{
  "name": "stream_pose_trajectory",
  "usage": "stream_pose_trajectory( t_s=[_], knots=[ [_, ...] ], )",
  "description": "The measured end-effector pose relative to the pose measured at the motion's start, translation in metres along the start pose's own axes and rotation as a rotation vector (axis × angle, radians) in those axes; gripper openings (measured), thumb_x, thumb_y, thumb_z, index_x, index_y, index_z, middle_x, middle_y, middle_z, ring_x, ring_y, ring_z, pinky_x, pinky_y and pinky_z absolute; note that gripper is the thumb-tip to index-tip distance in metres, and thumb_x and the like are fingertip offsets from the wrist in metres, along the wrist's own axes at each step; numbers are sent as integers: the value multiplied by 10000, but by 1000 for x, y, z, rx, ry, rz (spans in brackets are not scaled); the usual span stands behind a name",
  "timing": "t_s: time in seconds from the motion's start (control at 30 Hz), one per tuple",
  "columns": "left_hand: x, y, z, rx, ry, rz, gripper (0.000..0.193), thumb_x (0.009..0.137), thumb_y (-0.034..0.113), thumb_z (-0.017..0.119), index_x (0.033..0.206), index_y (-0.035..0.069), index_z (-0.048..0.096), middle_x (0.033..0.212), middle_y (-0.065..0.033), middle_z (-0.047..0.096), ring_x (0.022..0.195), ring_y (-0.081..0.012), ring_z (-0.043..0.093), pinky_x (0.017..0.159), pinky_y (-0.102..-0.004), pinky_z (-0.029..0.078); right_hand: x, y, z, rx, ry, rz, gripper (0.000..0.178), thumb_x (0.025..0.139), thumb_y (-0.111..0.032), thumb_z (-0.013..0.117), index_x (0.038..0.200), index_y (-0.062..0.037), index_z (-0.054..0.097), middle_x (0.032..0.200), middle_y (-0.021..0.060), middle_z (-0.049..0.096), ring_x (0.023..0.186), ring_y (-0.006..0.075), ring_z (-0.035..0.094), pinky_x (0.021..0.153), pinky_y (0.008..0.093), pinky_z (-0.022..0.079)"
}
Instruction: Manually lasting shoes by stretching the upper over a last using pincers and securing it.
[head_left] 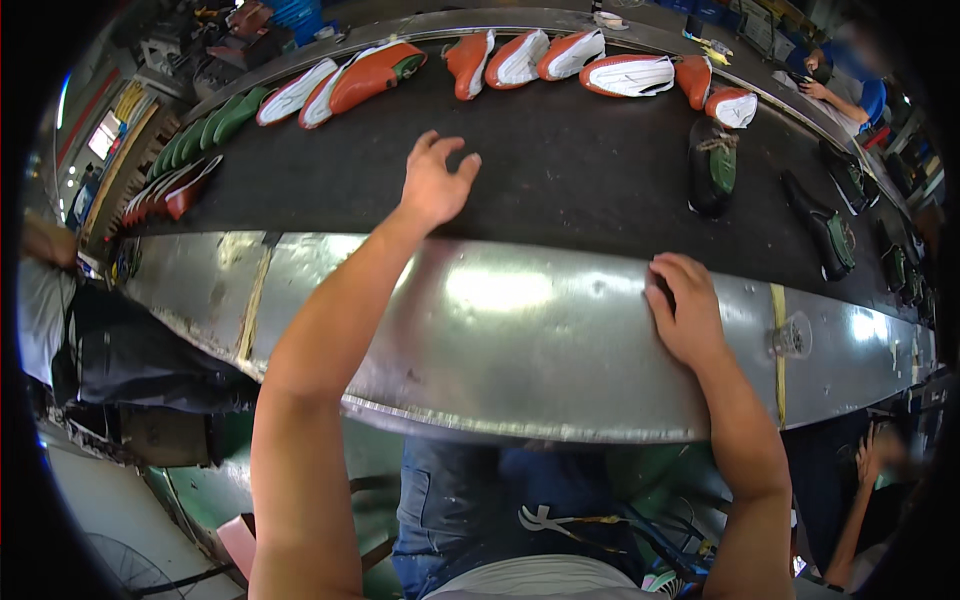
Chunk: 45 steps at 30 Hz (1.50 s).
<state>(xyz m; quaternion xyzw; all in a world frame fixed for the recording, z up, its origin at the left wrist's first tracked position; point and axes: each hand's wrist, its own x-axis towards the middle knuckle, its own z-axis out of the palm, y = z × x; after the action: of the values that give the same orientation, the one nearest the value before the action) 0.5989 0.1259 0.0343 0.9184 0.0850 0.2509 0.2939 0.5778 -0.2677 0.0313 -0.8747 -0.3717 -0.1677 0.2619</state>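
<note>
My left hand (437,182) hovers over the near part of the black conveyor belt (570,165), fingers apart and holding nothing. Beyond it, along the belt's far side, lie several orange shoe uppers with white linings; the orange upper (375,78) and another orange upper (467,65) are closest to it. My right hand (688,305) rests at the back edge of the metal ledge (520,340), its thumb apart from the slightly bent fingers and nothing in it. A black and green shoe (712,170) with tied laces stands on the belt beyond my right hand.
Green shoe parts (236,117) and nested orange parts (185,190) line the belt's left. More black shoes (822,225) sit at the right. A clear cup (793,335) stands on the ledge by a yellow strip. Other people are at left, far right and lower right.
</note>
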Motion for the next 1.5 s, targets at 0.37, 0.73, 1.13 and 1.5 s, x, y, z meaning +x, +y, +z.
stream_pose_trajectory(
  t_s=[0.37, 0.73, 1.13, 1.5],
  knots=[
    [241, -30, 126, 407, -51, -411, 804, 836, 729, 575, 1478, 251, 494, 1662, -170, -35, 1482, -514, 96, 1124, -611, 322, 23, -7, -14, 105, -148, 99, 360, 735, -119, 751, 1058, -1, 645, 1112, 158, 608, 1026, 352, 583, 902, 467, 430],
    [170, -41, 27, 585, -286, -94, 847, 905, 715, 476, 1220, -52, 651, 1213, -333, 617, 1281, -409, 490, 1061, -444, 437, 23, -14, -9, 137, -119, 48, 373, 740, -117, 741, 1073, 9, 628, 1134, 169, 606, 1048, 366, 577, 928, 473, 427],
    [-210, 18, -226, 147, -439, -260, 781, 836, 305, 789, 1443, -40, 437, 1511, -317, 319, 1427, -428, 306, 1162, -471, 280, 3, -12, 17, 70, 35, -12, 301, 818, -142, 716, 1081, -22, 634, 1201, 157, 608, 1122, 370, 559, 996, 462, 434],
    [-53, 50, -121, 299, -810, -164, 897, 836, 547, 726, 1463, -16, 422, 1429, -224, 536, 1299, -324, 544, 1096, -387, 405, -5, -28, 21, 52, 133, -88, 318, 846, -171, 722, 1102, -2, 639, 1239, 165, 610, 1130, 371, 578, 987, 436, 465]
  ],
)
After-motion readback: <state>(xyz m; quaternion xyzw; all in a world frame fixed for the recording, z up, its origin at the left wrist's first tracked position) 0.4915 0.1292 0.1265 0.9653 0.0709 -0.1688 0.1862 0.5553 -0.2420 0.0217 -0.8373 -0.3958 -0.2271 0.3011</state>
